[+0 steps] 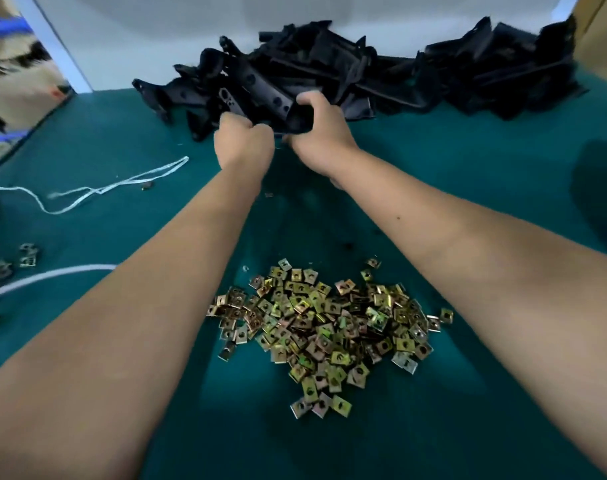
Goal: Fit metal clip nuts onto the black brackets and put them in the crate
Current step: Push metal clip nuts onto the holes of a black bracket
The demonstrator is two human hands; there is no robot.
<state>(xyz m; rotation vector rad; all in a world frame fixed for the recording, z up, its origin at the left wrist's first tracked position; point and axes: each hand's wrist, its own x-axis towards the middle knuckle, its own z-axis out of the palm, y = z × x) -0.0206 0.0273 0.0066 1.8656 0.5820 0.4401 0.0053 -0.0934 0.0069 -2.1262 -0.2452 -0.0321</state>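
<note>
At the far edge of the green tabletop, the right hand has its grip curled round a black bracket at the front of the bracket pile. Beside it, the left hand is clenched (contents hidden). Nearer lies a heap of clip nuts.

Both bare forearms reach forward and converge toward the middle. Left hand: fingers curled into a fist, knuckles up, back of hand toward camera; what it grips is hidden. Right hand: just beside the left, fingers curled over the top of a bracket, thumb side toward the left hand. Wrists nearly straight.
</note>
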